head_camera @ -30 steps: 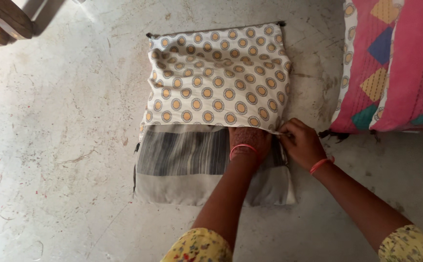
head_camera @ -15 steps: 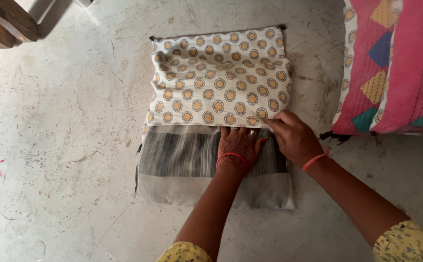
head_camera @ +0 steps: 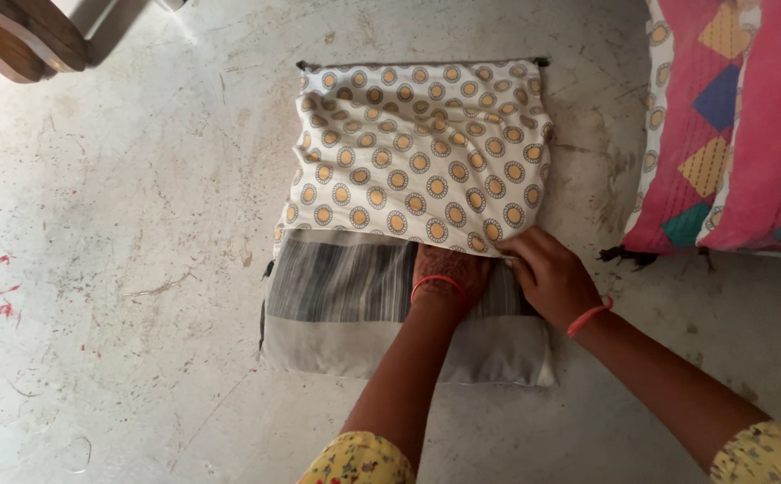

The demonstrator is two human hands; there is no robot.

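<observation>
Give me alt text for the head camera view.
A person's left hand reaches inside a circle-print pillow cover while the right hand pinches its open edge, half covering a grey striped pillow on a concrete floor. A pink quilted cushion lies nearby.

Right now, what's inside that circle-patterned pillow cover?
The striped grey pillow is partly inside the patterned cover. The left hand has its fingers tucked under the edge, hidden. The right hand pinches the cover's edge.
</observation>
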